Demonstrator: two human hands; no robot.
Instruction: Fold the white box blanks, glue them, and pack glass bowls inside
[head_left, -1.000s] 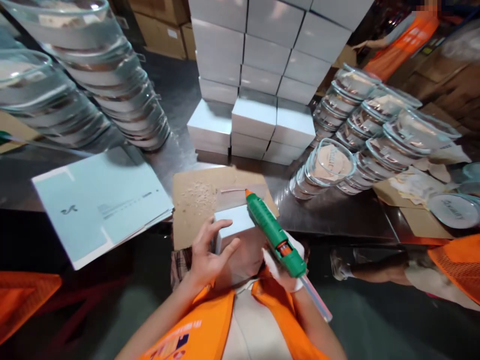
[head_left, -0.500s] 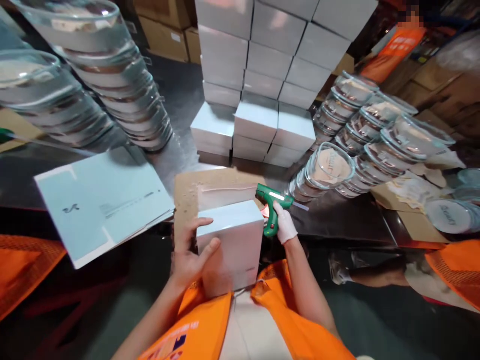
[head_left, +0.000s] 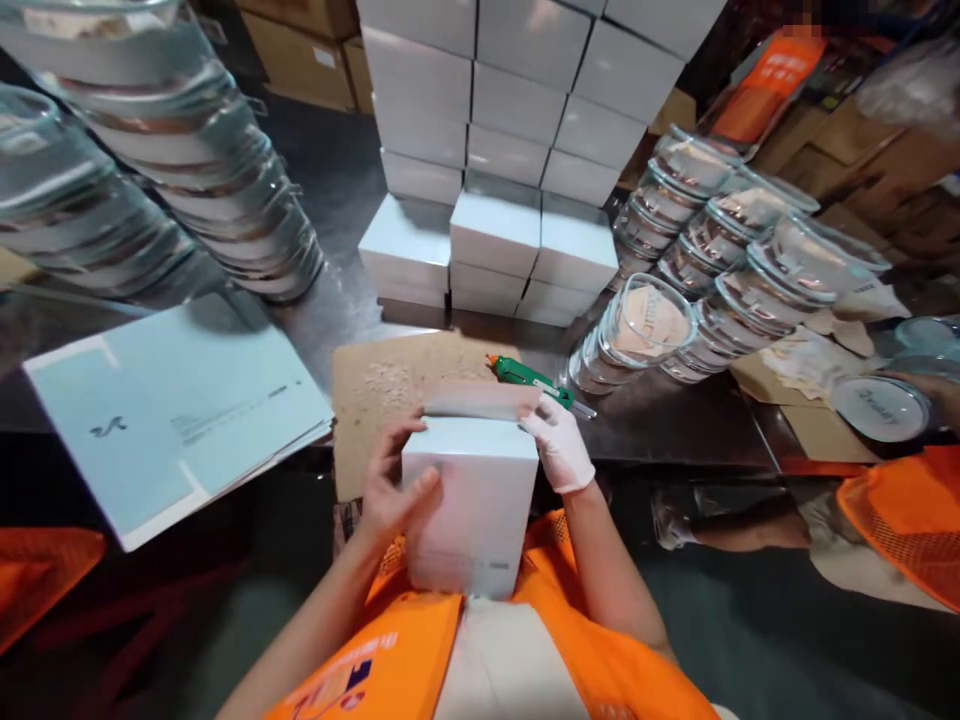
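Observation:
A white cardboard box [head_left: 471, 505] stands on edge against my body. My left hand [head_left: 394, 485] grips its left side, thumb on the near face and fingers at the top corner. My right hand [head_left: 561, 445], in a white glove, has its fingers closed on the right end of the raised box flap [head_left: 480, 400] at the far top edge. Just beyond that hand, a green glue gun [head_left: 529, 377] with an orange tip lies at the edge of a brown cardboard sheet [head_left: 367, 440], which carries dried glue specks.
Flat printed sheets [head_left: 180, 420] lie on the left of the metal table. Tall stacks of glass containers [head_left: 247, 190] rise behind them. White boxes [head_left: 495, 235] are piled at the back. More glass containers [head_left: 645, 320] stand right. A person in an orange vest [head_left: 907, 510] is at the far right.
My right hand has let go of the glue gun, which now lies on the cardboard, and has taken hold of the box flap. The flap is raised. My left hand keeps its grip.

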